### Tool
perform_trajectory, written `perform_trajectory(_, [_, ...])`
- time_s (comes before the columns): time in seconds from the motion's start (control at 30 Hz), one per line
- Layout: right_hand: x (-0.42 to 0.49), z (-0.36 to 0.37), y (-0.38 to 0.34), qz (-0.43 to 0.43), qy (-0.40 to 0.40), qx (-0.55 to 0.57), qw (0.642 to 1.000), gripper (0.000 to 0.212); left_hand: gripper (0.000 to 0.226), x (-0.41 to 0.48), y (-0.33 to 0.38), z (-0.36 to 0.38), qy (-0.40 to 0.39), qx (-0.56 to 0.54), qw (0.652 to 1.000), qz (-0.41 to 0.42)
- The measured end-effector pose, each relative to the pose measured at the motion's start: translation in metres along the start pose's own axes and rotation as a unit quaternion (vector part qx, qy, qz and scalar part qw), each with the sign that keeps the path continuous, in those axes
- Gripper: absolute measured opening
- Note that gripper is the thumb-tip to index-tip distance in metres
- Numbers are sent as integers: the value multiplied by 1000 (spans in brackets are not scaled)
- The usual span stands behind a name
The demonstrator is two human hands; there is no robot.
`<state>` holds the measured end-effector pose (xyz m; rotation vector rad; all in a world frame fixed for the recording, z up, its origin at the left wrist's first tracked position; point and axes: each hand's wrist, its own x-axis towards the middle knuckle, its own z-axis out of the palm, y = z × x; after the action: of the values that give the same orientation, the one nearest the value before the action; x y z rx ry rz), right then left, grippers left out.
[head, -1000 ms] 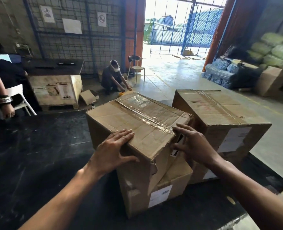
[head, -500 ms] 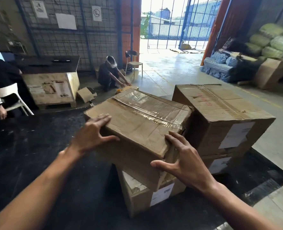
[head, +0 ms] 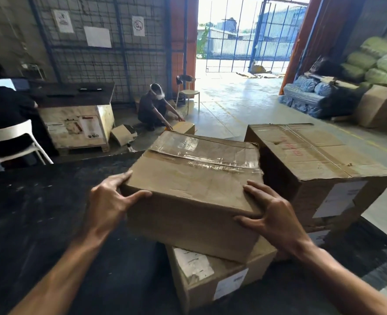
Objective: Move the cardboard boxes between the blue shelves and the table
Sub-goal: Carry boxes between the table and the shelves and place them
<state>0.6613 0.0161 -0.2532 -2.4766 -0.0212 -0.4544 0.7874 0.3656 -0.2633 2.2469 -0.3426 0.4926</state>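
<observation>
Head view: left hand (head: pixel 107 206) and right hand (head: pixel 276 220) clamp fingers and thumbs round the taped cardboard box (head: pixel 194 189) at its near corners; it sits over a labelled box (head: pixel 210 276) on the black worktop (head: pixel 40 212).

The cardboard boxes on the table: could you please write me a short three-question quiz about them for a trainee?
1. True or false: the left hand and the right hand both grip the taped box.
2. What lies directly beneath the taped box? A) the bottom box B) a blue shelf C) a plastic crate
3. Fill in: the large box stands to the taped box's ____.
Key: 1 true; 2 A; 3 right.
</observation>
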Motion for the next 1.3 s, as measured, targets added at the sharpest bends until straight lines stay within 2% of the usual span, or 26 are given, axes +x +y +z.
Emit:
perform_trajectory(0.1, [18, -19, 16, -6, -42, -22, 999, 99, 63, -27, 1, -4, 8, -26, 1000, 3])
perform_trajectory(0.27, [31, -25, 23, -44, -104, -63, 992, 96, 81, -16, -2, -10, -89, -36, 995, -10])
perform_trajectory(0.43, [38, -26, 39, -13, -5, -77, 997, 90, 72, -63, 29, 8, -66, -24, 997, 26])
perform_trajectory(0.53, [36, -21, 40, -23, 16, -100, 995, 86, 62, -80, 37, 10, -70, -21, 995, 64])
perform_trajectory(0.67, [37, -26, 40, -20, 14, -102, 994, 79, 62, -50, 17, -15, -187, -32, 974, 121])
perform_trajectory(0.73, [39, -27, 39, -13, 12, -99, 995, 77, 70, -40, 11, -19, -217, -38, 962, 159])
perform_trajectory(0.83, [43, -26, 41, 4, 23, -92, 995, 72, 71, -47, 12, -9, -205, -23, 957, 202])
perform_trajectory(0.93, [44, -21, 41, 21, 44, -85, 995, 64, 62, -55, 20, 0, -194, -2, 942, 272])
perform_trajectory(1.03, [38, -12, 30, 6, 25, -78, 997, 69, 56, -38, 20, 2, -186, 15, 929, 320])
perform_trajectory(1.3, [11, 4, 5, -30, -13, -37, 999, 90, 63, -57, 53, 46, -101, -2, 959, 266])
